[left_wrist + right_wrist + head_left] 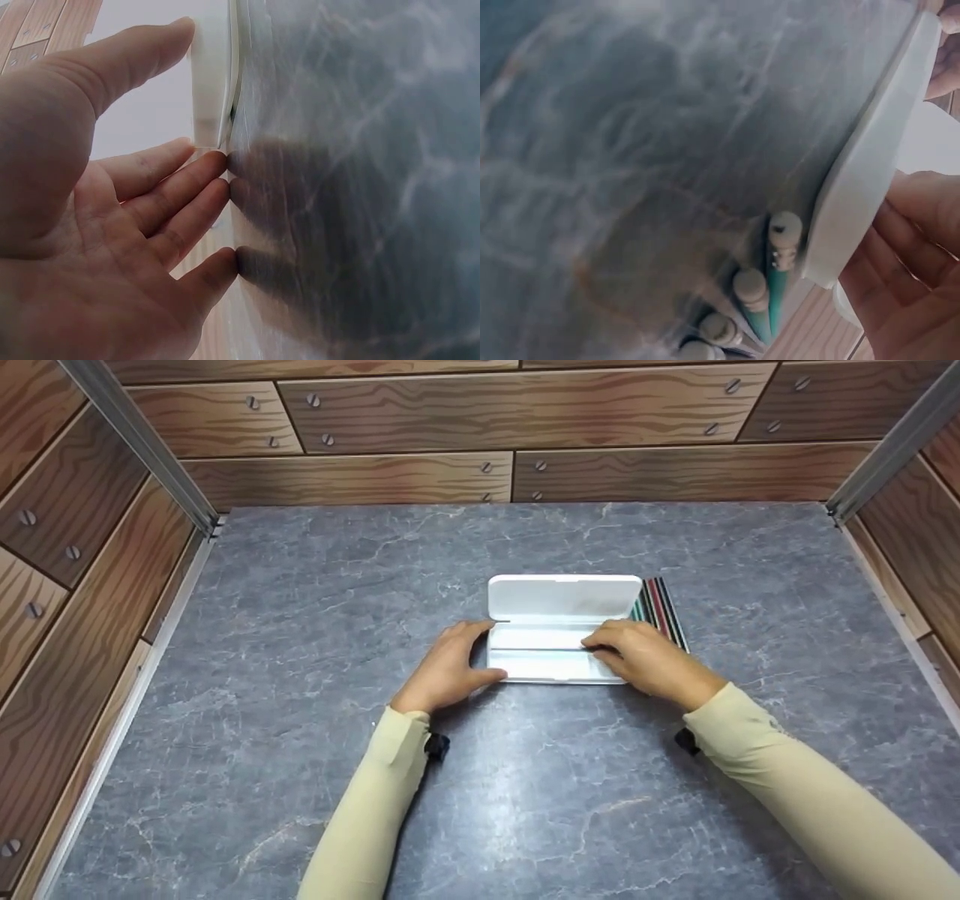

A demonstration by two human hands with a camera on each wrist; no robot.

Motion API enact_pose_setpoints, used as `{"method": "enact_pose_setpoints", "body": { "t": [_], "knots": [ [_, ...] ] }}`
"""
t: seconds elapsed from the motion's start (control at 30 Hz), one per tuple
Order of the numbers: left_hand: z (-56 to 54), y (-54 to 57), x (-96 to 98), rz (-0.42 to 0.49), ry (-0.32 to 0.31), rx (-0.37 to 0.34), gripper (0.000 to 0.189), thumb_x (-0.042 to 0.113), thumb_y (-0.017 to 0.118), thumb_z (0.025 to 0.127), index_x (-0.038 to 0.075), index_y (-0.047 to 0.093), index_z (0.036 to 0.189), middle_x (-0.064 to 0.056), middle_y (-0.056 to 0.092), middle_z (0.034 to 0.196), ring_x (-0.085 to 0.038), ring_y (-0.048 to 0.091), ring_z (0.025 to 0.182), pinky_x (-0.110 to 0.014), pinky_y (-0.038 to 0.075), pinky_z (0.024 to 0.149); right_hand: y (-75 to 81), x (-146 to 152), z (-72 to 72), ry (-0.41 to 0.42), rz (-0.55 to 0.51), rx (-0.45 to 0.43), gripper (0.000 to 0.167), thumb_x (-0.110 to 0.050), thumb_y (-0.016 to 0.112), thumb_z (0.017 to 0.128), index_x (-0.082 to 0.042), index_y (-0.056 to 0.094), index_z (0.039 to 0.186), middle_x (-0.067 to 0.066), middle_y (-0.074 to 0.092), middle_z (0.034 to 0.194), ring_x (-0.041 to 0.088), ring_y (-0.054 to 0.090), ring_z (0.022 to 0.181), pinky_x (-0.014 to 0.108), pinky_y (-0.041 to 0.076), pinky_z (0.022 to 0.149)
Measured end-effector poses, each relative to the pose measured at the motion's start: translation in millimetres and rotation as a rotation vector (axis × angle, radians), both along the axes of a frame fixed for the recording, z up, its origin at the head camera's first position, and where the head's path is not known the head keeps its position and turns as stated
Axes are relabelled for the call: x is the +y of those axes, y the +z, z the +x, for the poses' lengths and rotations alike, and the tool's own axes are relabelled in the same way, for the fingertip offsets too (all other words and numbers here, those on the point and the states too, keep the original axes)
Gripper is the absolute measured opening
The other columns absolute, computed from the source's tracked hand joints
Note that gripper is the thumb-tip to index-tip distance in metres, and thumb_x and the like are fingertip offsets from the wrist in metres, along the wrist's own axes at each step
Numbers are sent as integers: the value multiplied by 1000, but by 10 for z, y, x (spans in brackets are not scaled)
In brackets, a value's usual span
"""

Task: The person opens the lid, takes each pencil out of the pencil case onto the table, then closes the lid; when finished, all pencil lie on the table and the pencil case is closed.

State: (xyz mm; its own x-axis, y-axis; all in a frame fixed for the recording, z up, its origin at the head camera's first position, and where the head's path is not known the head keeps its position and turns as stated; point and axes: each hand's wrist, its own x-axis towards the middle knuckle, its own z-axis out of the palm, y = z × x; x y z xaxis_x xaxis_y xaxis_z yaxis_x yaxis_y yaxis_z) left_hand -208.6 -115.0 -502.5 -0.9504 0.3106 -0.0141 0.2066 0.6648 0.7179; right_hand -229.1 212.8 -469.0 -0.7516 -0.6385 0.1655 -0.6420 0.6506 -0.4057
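Observation:
A white pencil case (540,664) lies open on the table with its lid (564,597) raised at the back. A lengthwise divider splits its inside into two long compartments. My left hand (452,666) holds the left end, thumb at the front corner and index finger at the back one. In the left wrist view the other fingertips (217,161) rest against the tabletop. My right hand (645,656) reaches over the right end, fingertips inside by the divider. I cannot tell whether it pinches anything there. Several pencils (663,604), green, black and red, lie right beside the case, partly behind that hand.
The grey marbled table (337,585) surrounds the case. Wood-patterned panels (450,412) stand at the back and both sides, with metal posts (150,450) in the far corners. In the right wrist view, pale pencil ends (751,288) sit close to the case's end wall.

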Motion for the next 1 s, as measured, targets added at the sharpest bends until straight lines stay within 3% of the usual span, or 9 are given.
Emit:
{"method": "enact_pose_setpoints", "body": {
  "t": [0.23, 0.4, 0.7, 1.0],
  "knots": [
    [59, 179, 41, 7, 0, -63, 80, 28, 87, 99, 6, 50, 167, -17, 57, 165, -36, 49, 159, -52, 38, 137, 2, 5, -42, 29, 27, -41, 21, 4, 67, 106, 4, 80, 122, 20, 76, 113, 37, 74, 107, 56, 62, 96],
    [70, 195, 52, -6, 16, -69, 80, 28, 87, 99, 8, 50, 167, -15, 58, 165, -34, 49, 159, -52, 38, 137, 24, -4, -57, 7, 25, -74, 18, 3, 69, 106, 1, 81, 119, 17, 74, 112, 33, 71, 103, 53, 61, 91],
    [90, 206, 40, -22, 18, -68, 80, 29, 87, 100, 10, 50, 168, -15, 56, 167, -35, 48, 160, -51, 37, 138, -43, 0, -36, -45, -62, 34, 12, 4, 81, 97, -2, 83, 108, 13, 80, 103, 29, 75, 94, 49, 64, 85],
    [78, 208, 55, -32, 16, -67, 81, 30, 88, 100, 10, 50, 168, -16, 56, 167, -36, 48, 160, -52, 37, 138, -51, 5, -31, -58, -79, 55, 10, 4, 83, 96, -2, 84, 104, 13, 82, 100, 30, 77, 92, 50, 66, 85]
  ]
}}
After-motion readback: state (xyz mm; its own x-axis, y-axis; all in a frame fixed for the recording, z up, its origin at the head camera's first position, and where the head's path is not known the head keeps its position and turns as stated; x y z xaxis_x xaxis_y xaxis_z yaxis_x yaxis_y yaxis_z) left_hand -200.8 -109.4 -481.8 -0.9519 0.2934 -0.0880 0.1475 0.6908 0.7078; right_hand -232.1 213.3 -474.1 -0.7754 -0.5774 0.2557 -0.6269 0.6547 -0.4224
